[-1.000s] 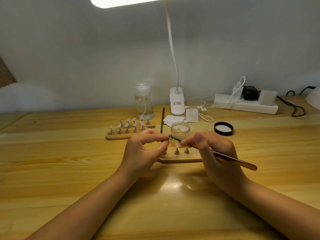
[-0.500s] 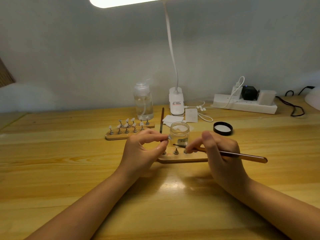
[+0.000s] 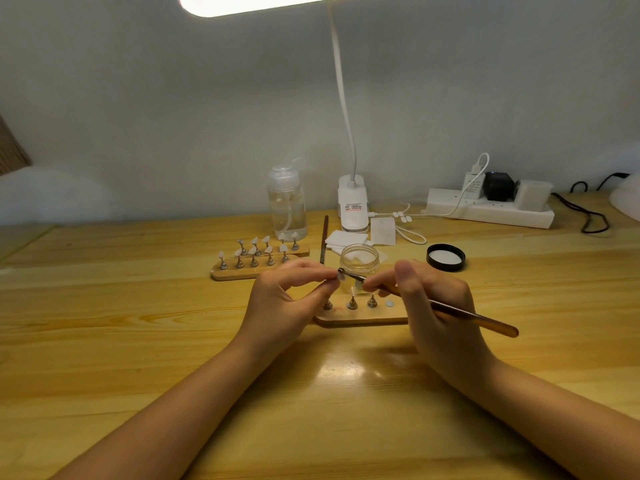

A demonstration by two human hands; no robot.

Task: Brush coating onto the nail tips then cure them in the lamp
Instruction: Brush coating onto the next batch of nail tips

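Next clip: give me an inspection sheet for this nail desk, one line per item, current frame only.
Surface: wooden table, lamp glare near the front.
Job's things: left hand pinches a nail tip; right hand holds the brush, its tip at that nail; open jar behind; near holder with stands; far holder with tips.
Clutter: black lid, pump bottle, wipes, spare brush.
Hands: both busy, as above.
Cables: white lead from the desk lamp; black cord by the power strip.
Surroundings: plain wall; a white object at the right edge, unclear what.
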